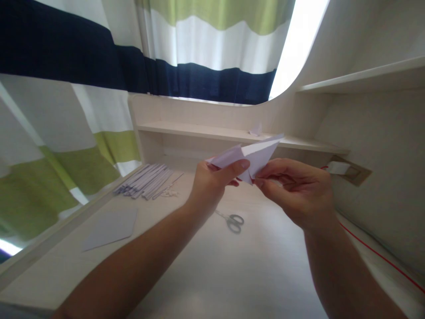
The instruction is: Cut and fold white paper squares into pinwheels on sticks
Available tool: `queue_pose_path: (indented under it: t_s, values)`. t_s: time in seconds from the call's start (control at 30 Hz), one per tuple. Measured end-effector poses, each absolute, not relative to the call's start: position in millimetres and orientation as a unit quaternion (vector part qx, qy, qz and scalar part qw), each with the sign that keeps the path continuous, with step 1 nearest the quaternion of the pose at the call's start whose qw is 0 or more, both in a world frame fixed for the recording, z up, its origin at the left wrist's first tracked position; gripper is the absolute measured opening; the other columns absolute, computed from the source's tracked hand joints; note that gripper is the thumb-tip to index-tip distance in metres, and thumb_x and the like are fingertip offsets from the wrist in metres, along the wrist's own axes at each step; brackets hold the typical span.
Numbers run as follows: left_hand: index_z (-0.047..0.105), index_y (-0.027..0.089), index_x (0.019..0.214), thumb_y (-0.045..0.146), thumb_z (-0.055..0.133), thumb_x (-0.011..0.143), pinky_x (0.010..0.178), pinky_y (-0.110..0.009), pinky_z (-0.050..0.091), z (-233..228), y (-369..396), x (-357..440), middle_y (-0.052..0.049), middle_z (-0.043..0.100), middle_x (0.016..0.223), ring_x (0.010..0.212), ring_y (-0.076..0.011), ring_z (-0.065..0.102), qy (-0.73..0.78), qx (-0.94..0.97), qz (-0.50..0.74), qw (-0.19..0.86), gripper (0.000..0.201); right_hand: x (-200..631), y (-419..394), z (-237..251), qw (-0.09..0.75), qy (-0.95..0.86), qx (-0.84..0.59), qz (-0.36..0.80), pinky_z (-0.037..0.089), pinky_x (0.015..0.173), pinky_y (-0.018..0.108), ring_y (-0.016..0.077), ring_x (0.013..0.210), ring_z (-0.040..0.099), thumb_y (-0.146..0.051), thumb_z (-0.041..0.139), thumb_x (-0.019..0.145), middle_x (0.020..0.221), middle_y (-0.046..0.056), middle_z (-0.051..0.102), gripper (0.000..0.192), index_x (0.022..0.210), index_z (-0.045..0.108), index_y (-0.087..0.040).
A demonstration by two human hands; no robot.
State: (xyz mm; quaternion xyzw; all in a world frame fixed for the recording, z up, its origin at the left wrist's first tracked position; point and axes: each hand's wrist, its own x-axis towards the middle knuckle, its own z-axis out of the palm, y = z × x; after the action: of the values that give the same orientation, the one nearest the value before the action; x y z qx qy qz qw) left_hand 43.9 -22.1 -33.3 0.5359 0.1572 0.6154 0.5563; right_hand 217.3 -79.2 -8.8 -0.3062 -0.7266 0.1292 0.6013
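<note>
Both bare forearms reach forward and upward from the lower edge of the view, converging at the centre. The left hand is raised, thumb stretched rightward and pressed against its curled fingers in a pinch. The right hand faces it, fingers bent inward, fingertips nearly meeting the left thumb.

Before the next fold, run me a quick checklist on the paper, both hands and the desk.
1. Left hand pinches the folded paper: ok.
2. Right hand grips the paper's lower corner: ok.
3. Paper held clear above the desk: ok.
4. Scissors lie apart from both hands: ok.
5. Flat sheet and paper strips out of the way at left: ok.
6. Crease sharpness: cannot tell.
</note>
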Motion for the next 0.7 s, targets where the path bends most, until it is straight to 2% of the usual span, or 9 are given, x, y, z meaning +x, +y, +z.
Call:
queue_pose_path:
  t_s: [0.17, 0.43, 0.7]
  values:
    - [0.082, 0.019, 0.081, 0.026, 0.088, 0.076, 0.054, -0.020, 0.052, -33.2, -25.5, 47.5, -0.003, 0.074, 0.073, 0.064, -0.0121, 0.065, 0.151, 0.533, 0.633, 0.541, 0.010, 217.0, -78.4, -8.5, 0.592, -0.735, -0.301, 0.134, 0.061, 0.069, 0.029, 0.0159, 0.072, 0.073, -0.005, 0.077, 0.078, 0.079, -0.001, 0.079, 0.022, 0.083, 0.081, -0.026]
    - [0.081, 0.018, 0.081, 0.032, 0.090, 0.076, 0.054, -0.022, 0.051, -32.3, -32.0, 54.1, -0.003, 0.072, 0.071, 0.063, -0.0123, 0.063, 0.158, 0.497, 0.685, 0.509, 0.018, 215.4, -77.6, -11.5, 0.591, -0.723, -0.304, 0.185, 0.067, 0.082, 0.041, 0.0226, 0.080, 0.079, -0.012, 0.081, 0.082, 0.089, 0.003, 0.082, 0.018, 0.093, 0.083, -0.027]
    - [0.082, 0.019, 0.082, 0.036, 0.091, 0.076, 0.055, -0.022, 0.051, -31.8, -33.1, 53.8, -0.003, 0.074, 0.074, 0.064, -0.0121, 0.063, 0.175, 0.495, 0.682, 0.509, 0.020, 215.9, -77.1, -10.6, 0.589, -0.730, -0.300, 0.175, 0.065, 0.083, 0.030, 0.0165, 0.082, 0.077, -0.008, 0.081, 0.081, 0.091, 0.000, 0.082, 0.022, 0.093, 0.083, -0.027]
